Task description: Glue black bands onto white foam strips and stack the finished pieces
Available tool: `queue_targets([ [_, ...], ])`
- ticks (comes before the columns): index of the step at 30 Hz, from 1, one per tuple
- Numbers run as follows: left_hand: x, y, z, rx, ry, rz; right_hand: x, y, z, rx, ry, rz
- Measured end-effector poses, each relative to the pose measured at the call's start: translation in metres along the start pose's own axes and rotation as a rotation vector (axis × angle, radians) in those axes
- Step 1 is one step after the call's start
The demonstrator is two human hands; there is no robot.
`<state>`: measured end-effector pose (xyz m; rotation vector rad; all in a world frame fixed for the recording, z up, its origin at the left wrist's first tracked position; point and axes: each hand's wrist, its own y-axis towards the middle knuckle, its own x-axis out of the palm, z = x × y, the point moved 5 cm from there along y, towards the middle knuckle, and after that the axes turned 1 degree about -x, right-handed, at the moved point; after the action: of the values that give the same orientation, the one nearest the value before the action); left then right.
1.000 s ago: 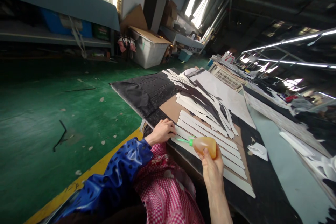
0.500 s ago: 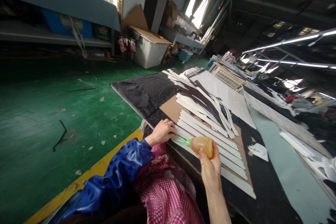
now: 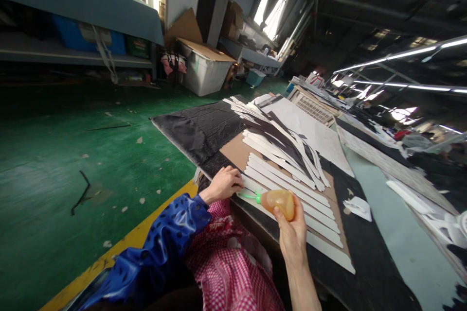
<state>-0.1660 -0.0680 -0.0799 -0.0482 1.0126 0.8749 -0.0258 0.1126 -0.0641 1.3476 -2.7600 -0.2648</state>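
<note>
Right now the right hand (image 3: 295,227) is wrapped around the bottle (image 3: 280,202), its green nozzle (image 3: 251,197) angled over the nearest strip (image 3: 323,245) on the table (image 3: 191,129). Just beside the tip, the left hand (image 3: 223,184) has its fingers curled at the strips' left ends; whether it pinches one, I cannot tell.

Left hand (image 3: 222,185) palm-down, fingers (image 3: 235,181) bent; right hand (image 3: 293,231) curled, thumb (image 3: 280,217) extended, forearm (image 3: 303,282) bare.
</note>
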Motion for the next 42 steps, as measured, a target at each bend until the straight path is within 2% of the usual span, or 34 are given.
queue_targets([
  [6,0.0,0.0,0.0,-0.002,0.007,-0.008,-0.006,-0.001,-0.005,0.006,-0.009,0.021],
  [11,0.0,0.0,0.0,-0.001,-0.001,0.0,-0.001,-0.001,-0.007,-0.04,-0.022,0.007],
  [31,0.001,0.0,-0.001,0.004,0.005,-0.002,-0.007,-0.004,0.014,-0.012,0.022,0.013],
  [42,-0.001,-0.001,0.0,0.003,0.0,-0.01,-0.025,-0.006,0.02,-0.004,0.027,0.047],
])
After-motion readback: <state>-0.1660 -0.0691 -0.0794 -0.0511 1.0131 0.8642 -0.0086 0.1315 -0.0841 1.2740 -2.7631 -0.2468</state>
